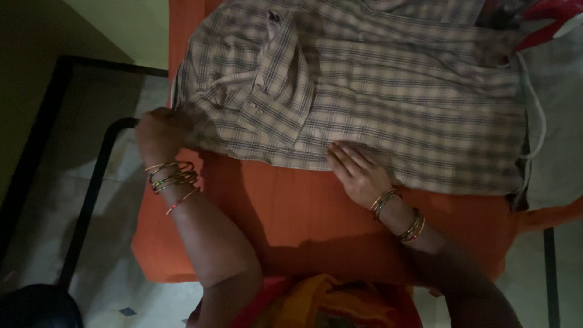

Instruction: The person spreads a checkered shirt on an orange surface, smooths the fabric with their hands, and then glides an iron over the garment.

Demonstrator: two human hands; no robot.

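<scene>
So there's a beige plaid button-up shirt (388,91) spread out flat on an orange cloth-covered surface (303,212), filling most of the upper half of the view from about 11 o'clock round to 3 o'clock. The left hand (159,130) sits at roughly 9 o'clock, curled around the shirt's left edge near the sleeve, looks like it's pinching the fabric, though it's pretty dim there so I can't be fully sure of the grip. The right hand (358,169) is near the centre, just toward 5 o'clock, fingers flat and spread, palm pressing down on the shirt's lower hem. Both wrists have stacks of thin bangles (173,176). A white cord (537,115) runs down the shirt's right side at 3 o'clock, and a grey cloth (555,121) lies beside it. Tiled floor (91,243) shows at 8 o'clock.
</scene>
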